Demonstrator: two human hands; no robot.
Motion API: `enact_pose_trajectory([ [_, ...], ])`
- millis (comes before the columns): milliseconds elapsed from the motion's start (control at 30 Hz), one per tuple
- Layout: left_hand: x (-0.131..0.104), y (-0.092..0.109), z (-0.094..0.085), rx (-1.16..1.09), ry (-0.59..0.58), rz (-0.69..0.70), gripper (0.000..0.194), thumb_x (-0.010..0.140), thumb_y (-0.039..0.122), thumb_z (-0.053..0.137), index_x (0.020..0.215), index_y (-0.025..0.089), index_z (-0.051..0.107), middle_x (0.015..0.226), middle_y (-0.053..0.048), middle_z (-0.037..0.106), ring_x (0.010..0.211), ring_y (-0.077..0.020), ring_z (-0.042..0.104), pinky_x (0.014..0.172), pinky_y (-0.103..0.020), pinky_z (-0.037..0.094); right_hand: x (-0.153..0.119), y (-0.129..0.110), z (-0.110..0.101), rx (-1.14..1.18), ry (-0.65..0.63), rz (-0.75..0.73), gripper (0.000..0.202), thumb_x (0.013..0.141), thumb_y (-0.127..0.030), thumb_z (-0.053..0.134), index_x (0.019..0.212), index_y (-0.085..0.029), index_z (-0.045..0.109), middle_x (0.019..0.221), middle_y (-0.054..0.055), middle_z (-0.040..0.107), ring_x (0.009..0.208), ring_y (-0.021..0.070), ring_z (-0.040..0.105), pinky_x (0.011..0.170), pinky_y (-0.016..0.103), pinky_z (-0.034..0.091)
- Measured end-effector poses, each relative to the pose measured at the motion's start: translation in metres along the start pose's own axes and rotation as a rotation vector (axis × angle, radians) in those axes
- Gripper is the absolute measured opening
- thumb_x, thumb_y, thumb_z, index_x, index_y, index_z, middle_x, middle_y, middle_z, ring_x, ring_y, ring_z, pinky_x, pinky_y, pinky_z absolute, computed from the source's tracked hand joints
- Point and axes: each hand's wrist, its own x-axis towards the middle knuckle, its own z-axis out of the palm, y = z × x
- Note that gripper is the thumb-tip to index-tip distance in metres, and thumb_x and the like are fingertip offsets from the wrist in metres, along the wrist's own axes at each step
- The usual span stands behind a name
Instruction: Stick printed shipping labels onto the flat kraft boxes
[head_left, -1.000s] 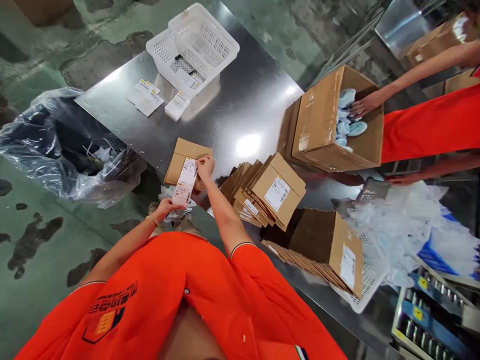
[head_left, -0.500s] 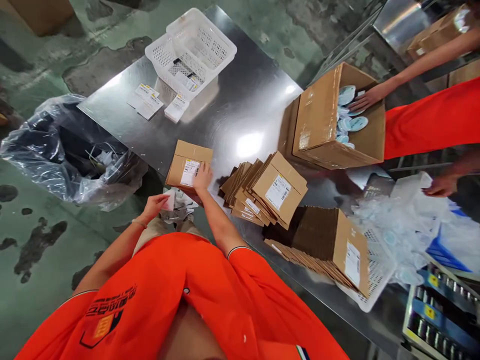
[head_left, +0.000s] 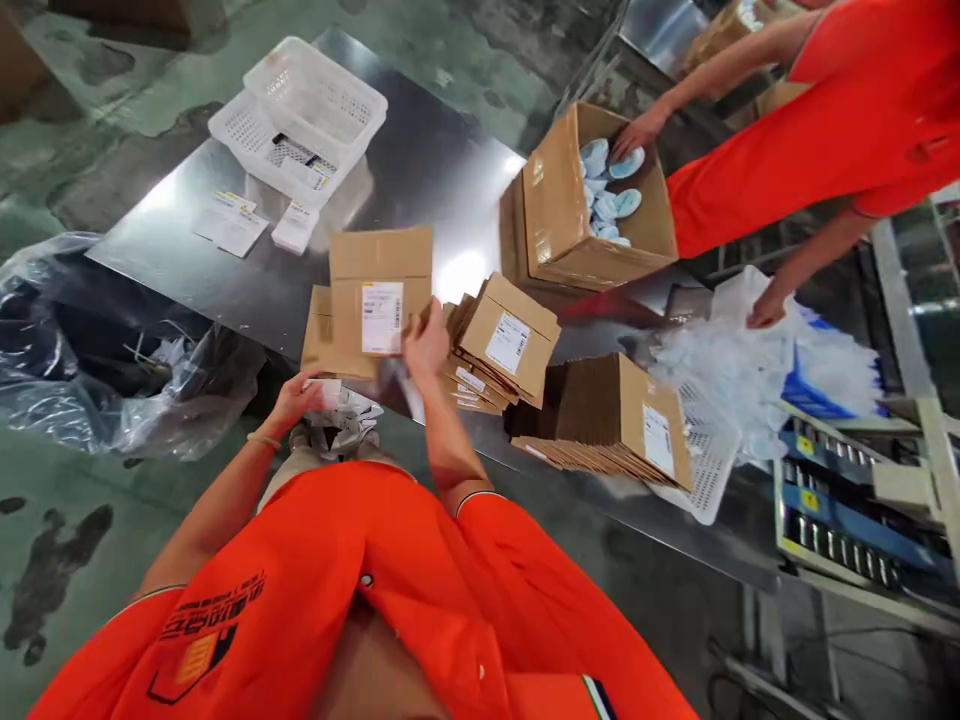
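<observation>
My right hand (head_left: 426, 342) grips the right edge of a flat folded cardboard box (head_left: 381, 258), which is raised above the metal table. A white printed label (head_left: 382, 318) is stuck on that box. Partly covered below it lies another flat box (head_left: 318, 322). Closed in a pinch, my left hand (head_left: 294, 398) has a small pale slip of paper (head_left: 328, 393) between its fingers, by the table's near edge. Just to the right of my right hand leans a fanned stack of labelled flat boxes (head_left: 511, 335).
White label stacks (head_left: 295, 227) and a white plastic basket (head_left: 300, 110) are at the left on the metal table (head_left: 427, 130). A lined bin (head_left: 150, 400) stands left. At right are upright flat boxes (head_left: 660, 420) and an open carton (head_left: 555, 215), where a co-worker's hand (head_left: 637, 132) reaches in.
My right hand has lifted the labelled flat box off the one beneath and moved it rightward. My left hand still holds the slip. The whole view has shifted.
</observation>
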Motion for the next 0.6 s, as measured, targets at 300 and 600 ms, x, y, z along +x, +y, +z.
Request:
enact_pose_trajectory([
  [300,-0.034,0.020,0.028,-0.139,-0.137,-0.074,0.104,0.049,0.051,0.104,0.141,0.014,0.074,0.114,-0.014,0.082,0.097,-0.0318,0.076,0.084,-0.040,0.062,0.016,0.075,-0.171,-0.191,0.441,0.139,0.043,0.094,-0.046,0.064,0.130,-0.024,0.073,0.135,0.027,0.067,0.138,0.0398,0.062,0.112,0.067,0.047],
  [600,0.013,0.022,0.023,-0.550,0.233,-0.184,0.065,0.060,0.045,0.102,0.112,0.013,0.078,0.087,-0.009,0.080,0.084,-0.0233,0.073,0.079,-0.035,0.057,-0.116,0.014,0.058,0.575,-0.913,0.030,0.017,0.076,-0.032,0.079,0.074,-0.021,0.067,0.067,-0.004,0.064,0.072,0.0171,0.062,0.070,0.028,0.050],
])
